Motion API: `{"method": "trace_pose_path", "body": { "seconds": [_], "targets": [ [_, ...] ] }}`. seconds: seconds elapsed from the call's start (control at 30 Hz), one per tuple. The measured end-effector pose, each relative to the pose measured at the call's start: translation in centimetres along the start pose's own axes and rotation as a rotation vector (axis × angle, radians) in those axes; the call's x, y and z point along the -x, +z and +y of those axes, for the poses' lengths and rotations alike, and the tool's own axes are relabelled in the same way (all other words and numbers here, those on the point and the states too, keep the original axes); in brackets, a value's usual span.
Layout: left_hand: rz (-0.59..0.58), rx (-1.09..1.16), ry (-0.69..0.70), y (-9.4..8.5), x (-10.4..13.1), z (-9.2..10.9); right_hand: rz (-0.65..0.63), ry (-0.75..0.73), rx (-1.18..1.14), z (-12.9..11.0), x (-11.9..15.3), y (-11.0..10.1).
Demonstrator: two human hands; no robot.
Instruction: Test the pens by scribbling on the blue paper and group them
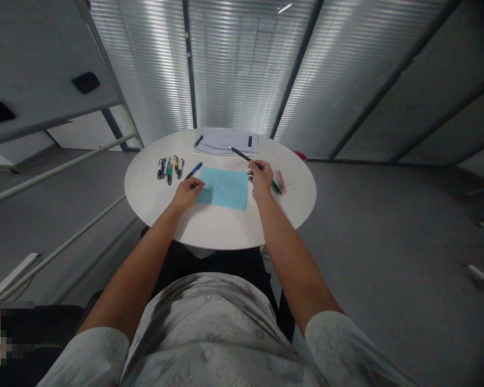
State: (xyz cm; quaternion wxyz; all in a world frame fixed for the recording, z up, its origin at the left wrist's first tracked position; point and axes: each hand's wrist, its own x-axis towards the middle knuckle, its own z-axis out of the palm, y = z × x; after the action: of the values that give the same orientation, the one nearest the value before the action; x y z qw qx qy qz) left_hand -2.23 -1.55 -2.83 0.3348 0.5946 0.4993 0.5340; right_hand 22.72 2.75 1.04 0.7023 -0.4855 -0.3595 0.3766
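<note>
A sheet of light blue paper [226,188] lies on the round white table [221,236] in front of me. My left hand [189,192] is at the paper's left edge, casting a shadow on it. Its fingers are curled together; whether they grip anything I cannot make out. Just beyond them lies a blue pen [194,170]. My right hand [261,180] is closed around a long dark pencil [241,154] at the sheet's upper right corner. The pencil's tip points away and to the left, above the table. Behind this hand, the dark green end of a stick-shaped thing [276,187] shows.
Several pens and markers [169,171] lie at the table's left. A stack of white papers [220,142] sits at the far edge, with small dark items on it. A pink object [282,181] lies right of my right hand. A metal rail [60,156] runs along the left.
</note>
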Motion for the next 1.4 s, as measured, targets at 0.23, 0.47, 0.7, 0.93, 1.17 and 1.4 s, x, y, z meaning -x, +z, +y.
{"method": "trace_pose_path", "body": {
  "seconds": [0.23,0.47,0.7,0.93,1.17,1.4],
  "targets": [
    [0.007,0.003,-0.013,0.2,0.2,0.9,-0.066,0.123,-0.16,-0.6,0.3,-0.1],
    [0.001,-0.023,-0.036,0.1,0.0,0.4,-0.124,0.258,-0.291,-1.5,0.1,-0.5],
    [-0.028,-0.071,-0.018,0.0,0.0,0.0,-0.321,0.192,-0.375,-2.0,0.4,-2.0],
    [-0.037,-0.066,-0.019,0.0,0.0,0.0,-0.362,0.169,-0.371,-2.4,1.0,-1.5],
    [-0.04,-0.093,-0.028,0.0,0.1,0.5,-0.202,0.268,-0.363,-2.0,1.1,0.1],
    [-0.045,-0.099,-0.039,0.1,0.1,0.6,-0.336,0.271,-0.028,-1.2,1.8,0.2]
  ]
}}
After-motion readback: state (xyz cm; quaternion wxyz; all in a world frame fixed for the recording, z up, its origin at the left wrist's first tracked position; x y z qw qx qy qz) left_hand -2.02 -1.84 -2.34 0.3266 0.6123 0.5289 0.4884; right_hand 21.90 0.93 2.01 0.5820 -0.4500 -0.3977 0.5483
